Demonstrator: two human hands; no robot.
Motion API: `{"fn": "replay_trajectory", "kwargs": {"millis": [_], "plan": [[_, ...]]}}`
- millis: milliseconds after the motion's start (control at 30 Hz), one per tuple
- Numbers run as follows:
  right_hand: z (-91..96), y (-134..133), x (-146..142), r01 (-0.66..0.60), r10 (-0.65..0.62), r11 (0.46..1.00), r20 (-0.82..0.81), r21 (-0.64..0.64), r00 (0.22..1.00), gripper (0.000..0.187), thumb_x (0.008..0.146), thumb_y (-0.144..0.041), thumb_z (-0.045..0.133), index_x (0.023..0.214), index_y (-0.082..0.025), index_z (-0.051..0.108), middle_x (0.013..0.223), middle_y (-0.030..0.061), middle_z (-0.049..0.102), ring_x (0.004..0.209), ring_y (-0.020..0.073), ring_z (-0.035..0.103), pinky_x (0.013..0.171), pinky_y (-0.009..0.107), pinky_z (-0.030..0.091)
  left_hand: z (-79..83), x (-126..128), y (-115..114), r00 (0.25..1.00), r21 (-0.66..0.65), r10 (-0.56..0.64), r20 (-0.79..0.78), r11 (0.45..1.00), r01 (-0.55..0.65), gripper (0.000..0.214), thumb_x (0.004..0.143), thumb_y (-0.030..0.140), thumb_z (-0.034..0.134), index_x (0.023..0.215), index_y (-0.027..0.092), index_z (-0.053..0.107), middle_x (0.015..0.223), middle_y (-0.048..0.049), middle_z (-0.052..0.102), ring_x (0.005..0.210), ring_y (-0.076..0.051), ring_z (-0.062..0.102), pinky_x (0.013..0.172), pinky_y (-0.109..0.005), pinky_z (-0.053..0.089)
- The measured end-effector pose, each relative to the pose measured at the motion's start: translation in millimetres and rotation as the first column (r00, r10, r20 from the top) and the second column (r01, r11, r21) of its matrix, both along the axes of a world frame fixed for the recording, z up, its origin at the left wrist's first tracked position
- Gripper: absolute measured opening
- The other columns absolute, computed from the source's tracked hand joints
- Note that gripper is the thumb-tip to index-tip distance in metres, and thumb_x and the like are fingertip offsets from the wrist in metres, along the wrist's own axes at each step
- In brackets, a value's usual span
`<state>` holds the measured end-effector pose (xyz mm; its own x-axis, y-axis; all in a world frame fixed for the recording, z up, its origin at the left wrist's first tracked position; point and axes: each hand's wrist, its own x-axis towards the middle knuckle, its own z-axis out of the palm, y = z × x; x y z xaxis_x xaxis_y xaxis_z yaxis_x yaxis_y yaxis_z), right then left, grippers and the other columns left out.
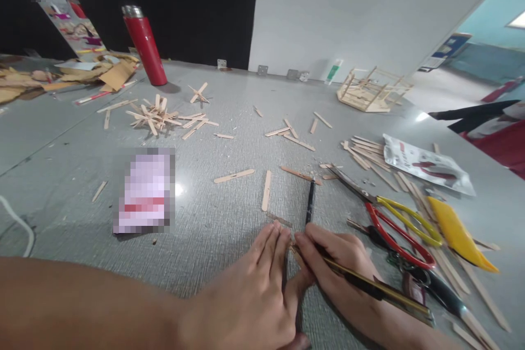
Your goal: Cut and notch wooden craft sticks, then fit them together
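My right hand [344,262] is closed round a slim, gold-coloured utility knife [385,290], held like a pen with its tip pointing down at the table. Close beside it, my left hand [254,284] has its fingers pressed together, pinning a wooden craft stick [297,254] that is mostly hidden between the two hands. A black pen [310,202] lies just beyond my right fingers. Ahead of my left fingertips are a thin dark strip [279,220] and a loose craft stick [266,190].
Scissors [375,199] with red and yellow handles, a yellow tool [461,232], a white packet [426,164] and several sticks lie on the right. Farther back stand a stick frame [373,93] and a red bottle [145,46]. A stick pile [153,116] and a blurred pink item [145,188] are left.
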<state>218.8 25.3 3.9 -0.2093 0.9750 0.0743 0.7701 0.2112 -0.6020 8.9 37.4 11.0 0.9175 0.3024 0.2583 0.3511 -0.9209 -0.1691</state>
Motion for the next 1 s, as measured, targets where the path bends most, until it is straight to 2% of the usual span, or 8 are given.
{"fn": "replay_trajectory", "kwargs": {"millis": [133, 300, 367, 500, 667, 867, 1000], "plan": [[6.8, 3.6, -0.1, -0.034, 0.034, 0.999, 0.008, 0.002, 0.999, 0.042, 0.106, -0.041, 0.045, 0.067, -0.024, 0.040, 0.053, -0.0067, 0.041, 0.046, 0.0110, 0.042, 0.051, 0.028, 0.035, -0.3, 0.3, -0.6, 1.000, -0.013, -0.010, -0.009, 1.000, 0.010, 0.068, 0.104, 0.051, 0.036, 0.140, -0.005, 0.053, 0.134, -0.0358, 0.060, 0.135, -0.046, 0.053, 0.117, -0.055, 0.023], [30.4, 5.4, -2.1, -0.062, 0.062, 0.998, 0.003, 0.006, 0.998, 0.040, 0.106, -0.041, 0.041, 0.070, -0.025, 0.053, 0.057, 0.0004, 0.057, 0.053, 0.0153, 0.053, 0.050, 0.029, 0.042, -0.9, 0.6, -0.9, 1.000, -0.043, -0.005, -0.008, 0.999, 0.004, 0.068, 0.104, 0.051, 0.037, 0.140, -0.005, 0.052, 0.137, -0.0363, 0.058, 0.136, -0.046, 0.051, 0.118, -0.054, 0.021], [35.2, 5.4, -1.9, -0.090, 0.090, 0.996, 0.012, 0.003, 0.996, 0.041, 0.106, -0.040, 0.039, 0.071, -0.026, 0.053, 0.058, 0.0009, 0.059, 0.054, 0.0161, 0.055, 0.052, 0.029, 0.044, -0.9, 0.4, -1.2, 1.000, -0.057, 0.009, -0.010, 0.998, -0.009, 0.068, 0.104, 0.051, 0.036, 0.140, -0.005, 0.051, 0.138, -0.0368, 0.057, 0.137, -0.046, 0.050, 0.118, -0.053, 0.021], [27.7, 7.5, 0.5, -0.150, 0.151, 0.989, 0.040, -0.011, 0.988, 0.038, 0.107, -0.037, 0.041, 0.071, -0.025, 0.048, 0.058, -0.0032, 0.053, 0.052, 0.0136, 0.052, 0.056, 0.029, 0.044, -0.3, -0.2, -1.8, 1.000, -0.070, 0.024, -0.011, 0.997, -0.024, 0.069, 0.104, 0.052, 0.036, 0.142, -0.004, 0.049, 0.139, -0.0374, 0.055, 0.138, -0.045, 0.049, 0.117, -0.051, 0.024], [11.7, 8.2, 6.4, -0.139, 0.141, 0.990, 0.074, -0.035, 0.987, 0.036, 0.107, -0.033, 0.045, 0.072, -0.024, 0.042, 0.058, -0.0071, 0.046, 0.053, 0.0108, 0.048, 0.059, 0.028, 0.038, 0.4, -0.6, -2.3, 1.000, -0.064, 0.023, -0.017, 0.998, -0.024, 0.070, 0.104, 0.052, 0.037, 0.142, -0.005, 0.049, 0.138, -0.0374, 0.056, 0.137, -0.045, 0.051, 0.117, -0.051, 0.026], [11.4, 5.1, 8.8, -0.109, 0.111, 0.994, 0.104, -0.029, 0.988, 0.036, 0.107, -0.033, 0.046, 0.072, -0.024, 0.044, 0.060, -0.0056, 0.049, 0.058, 0.0135, 0.050, 0.062, 0.031, 0.037, 0.6, -0.3, -2.6, 0.999, -0.057, 0.029, -0.013, 0.998, -0.030, 0.069, 0.104, 0.050, 0.036, 0.144, -0.005, 0.049, 0.138, -0.0369, 0.057, 0.136, -0.045, 0.052, 0.118, -0.051, 0.024], [12.3, 7.4, 6.8, -0.093, 0.094, 0.995, 0.089, -0.025, 0.992, 0.040, 0.106, -0.037, 0.045, 0.069, -0.023, 0.043, 0.059, -0.0058, 0.047, 0.055, 0.0128, 0.048, 0.060, 0.030, 0.037, 1.1, 0.3, -2.6, 1.000, -0.055, 0.022, -0.017, 0.998, -0.023, 0.066, 0.103, 0.050, 0.038, 0.140, -0.002, 0.055, 0.138, -0.0351, 0.058, 0.136, -0.045, 0.052, 0.117, -0.051, 0.025]]}}
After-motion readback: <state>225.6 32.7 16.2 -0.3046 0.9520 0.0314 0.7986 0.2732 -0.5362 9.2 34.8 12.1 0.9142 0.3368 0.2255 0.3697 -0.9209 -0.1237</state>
